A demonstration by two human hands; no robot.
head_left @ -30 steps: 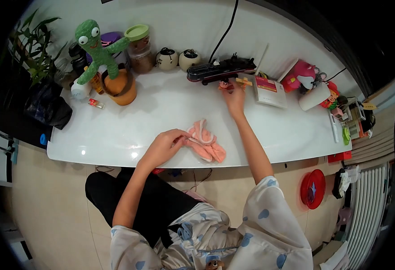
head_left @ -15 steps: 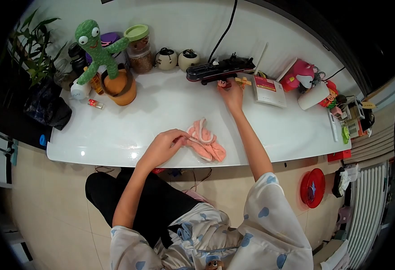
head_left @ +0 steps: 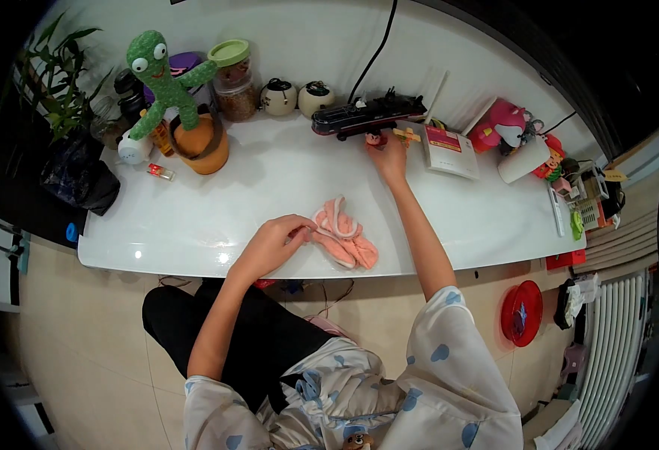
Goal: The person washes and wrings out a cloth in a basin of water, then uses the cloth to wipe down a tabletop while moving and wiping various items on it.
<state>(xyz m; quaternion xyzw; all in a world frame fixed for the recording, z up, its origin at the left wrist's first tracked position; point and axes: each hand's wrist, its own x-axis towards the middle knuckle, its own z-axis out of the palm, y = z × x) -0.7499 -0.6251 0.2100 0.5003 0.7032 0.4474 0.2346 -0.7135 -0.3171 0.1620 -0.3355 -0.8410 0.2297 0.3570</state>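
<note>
My left hand (head_left: 273, 244) is closed, thumb and fingers pinching the left edge of a crumpled pink cloth (head_left: 353, 247) with white trim. The cloth lies bunched near the table's front edge. Farther back, my right hand (head_left: 389, 159) has its fingers closed around a small pink-and-red figure (head_left: 375, 139), partly hidden by the fingers. Just behind that hand stands a black model submarine (head_left: 367, 114) with a red lower side. A small yellow cross-shaped piece (head_left: 406, 136) sits right beside my right fingers; I cannot tell if they touch it.
On the white table (head_left: 172, 232), a green cactus toy (head_left: 166, 86) in an orange pot (head_left: 203, 150) stands at the left. Jars (head_left: 235, 94) and two round pots (head_left: 277, 97) line the wall. A white router (head_left: 449, 154) sits right of my right hand. A red basin (head_left: 521, 313) rests on the floor.
My right hand has shifted very slightly at the submarine, and more of the small figure shows. My left hand and the cloth look nearly the same.
</note>
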